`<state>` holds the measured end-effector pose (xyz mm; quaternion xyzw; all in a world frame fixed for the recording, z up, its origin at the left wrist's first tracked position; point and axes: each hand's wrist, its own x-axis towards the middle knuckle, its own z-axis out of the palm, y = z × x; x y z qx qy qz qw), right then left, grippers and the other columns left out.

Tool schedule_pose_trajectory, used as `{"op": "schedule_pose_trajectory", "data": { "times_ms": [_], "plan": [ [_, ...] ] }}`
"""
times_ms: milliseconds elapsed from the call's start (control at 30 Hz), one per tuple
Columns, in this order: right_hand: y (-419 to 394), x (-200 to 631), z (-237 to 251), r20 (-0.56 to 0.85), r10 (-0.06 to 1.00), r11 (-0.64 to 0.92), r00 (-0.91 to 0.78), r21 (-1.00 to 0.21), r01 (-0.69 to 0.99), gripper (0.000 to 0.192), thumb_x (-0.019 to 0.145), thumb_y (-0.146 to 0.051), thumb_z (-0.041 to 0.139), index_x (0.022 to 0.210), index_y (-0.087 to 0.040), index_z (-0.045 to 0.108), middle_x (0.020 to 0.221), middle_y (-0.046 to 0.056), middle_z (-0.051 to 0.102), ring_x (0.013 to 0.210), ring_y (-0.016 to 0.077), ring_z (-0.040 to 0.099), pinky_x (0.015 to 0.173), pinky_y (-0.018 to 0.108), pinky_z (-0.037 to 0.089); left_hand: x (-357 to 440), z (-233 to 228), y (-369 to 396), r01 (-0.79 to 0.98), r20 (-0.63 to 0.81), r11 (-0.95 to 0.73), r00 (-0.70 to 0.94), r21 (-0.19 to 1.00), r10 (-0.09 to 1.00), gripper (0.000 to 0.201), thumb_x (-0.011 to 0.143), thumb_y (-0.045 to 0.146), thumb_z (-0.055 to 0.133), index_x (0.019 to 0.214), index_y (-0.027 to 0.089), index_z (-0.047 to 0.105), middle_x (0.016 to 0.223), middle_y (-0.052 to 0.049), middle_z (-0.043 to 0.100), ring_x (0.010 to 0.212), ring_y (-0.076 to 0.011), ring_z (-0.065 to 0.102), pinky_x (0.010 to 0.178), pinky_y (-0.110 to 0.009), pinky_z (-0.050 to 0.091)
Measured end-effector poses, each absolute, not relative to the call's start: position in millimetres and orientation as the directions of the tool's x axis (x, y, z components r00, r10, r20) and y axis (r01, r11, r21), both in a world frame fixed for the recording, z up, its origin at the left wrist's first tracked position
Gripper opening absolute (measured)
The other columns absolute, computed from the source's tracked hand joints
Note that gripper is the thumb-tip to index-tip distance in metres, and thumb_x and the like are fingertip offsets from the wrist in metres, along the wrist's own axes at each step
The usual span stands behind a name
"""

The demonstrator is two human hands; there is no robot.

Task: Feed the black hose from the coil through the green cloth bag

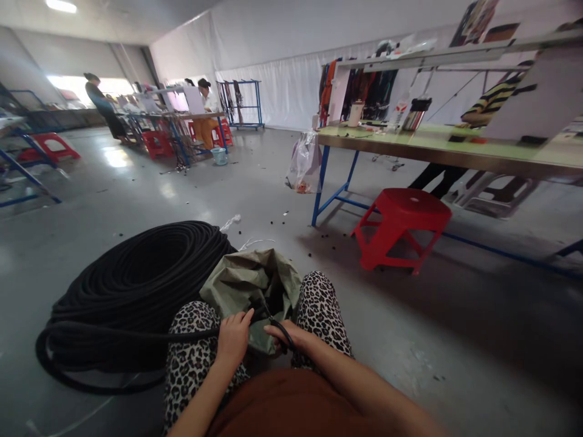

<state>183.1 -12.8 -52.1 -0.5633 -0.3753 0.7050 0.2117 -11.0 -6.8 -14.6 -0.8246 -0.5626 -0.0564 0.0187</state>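
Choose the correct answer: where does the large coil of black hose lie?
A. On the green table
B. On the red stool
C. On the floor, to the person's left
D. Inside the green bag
C: the coil of black hose lies on the grey floor, left of the left hand.

Black hose coil [136, 285] on grey floor [455, 340]. Olive-green sack [246, 282] between leopard-print trousers [319, 309]. Rust-brown top [291, 403] below. Bright red stool [401, 227] beside a blue-legged desk [437, 152] with pale green top. Yellow-and-black striped sleeve [494, 97] behind.
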Motion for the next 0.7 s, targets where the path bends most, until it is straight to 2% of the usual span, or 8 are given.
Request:
{"op": "schedule_pose_trajectory", "data": {
  "times_ms": [200,433,700],
  "plan": [
    [-12,183,-47,-0.658,0.696,-0.63,-0.288,-0.752,0.195,0.036,0.085,-0.047,0.065,0.075,-0.014,0.055,0.054,-0.003,0.052,0.042,0.0101,0.051,0.042,0.019,0.043,-11,-16,-7,0.931,0.111,-0.364,0.359,0.024,0.927,0.046,0.087,0.01,0.045,0.126,0.025,0.063,0.104,-0.008,0.07,0.094,-0.0198,0.063,0.082,-0.034,0.044],
    [-13,181,-36,-0.674,0.693,-0.627,-0.257,-0.739,0.248,0.036,0.087,-0.045,0.064,0.069,-0.015,0.054,0.052,-0.002,0.049,0.044,0.0101,0.049,0.045,0.021,0.044,-12,-15,-9,0.928,0.089,-0.37,0.366,0.037,0.927,0.048,0.087,0.007,0.043,0.125,0.026,0.063,0.106,-0.008,0.07,0.097,-0.0202,0.063,0.086,-0.036,0.043],
    [-11,176,-56,-0.679,0.716,-0.64,-0.161,-0.731,0.239,0.04,0.088,-0.046,0.063,0.065,-0.016,0.05,0.045,-0.005,0.044,0.037,0.0082,0.043,0.039,0.018,0.037,-11,-10,-7,0.929,0.045,-0.363,0.36,0.078,0.932,0.047,0.087,0.008,0.04,0.124,0.025,0.064,0.106,-0.008,0.071,0.096,-0.0199,0.063,0.086,-0.036,0.042]
  ]
}}
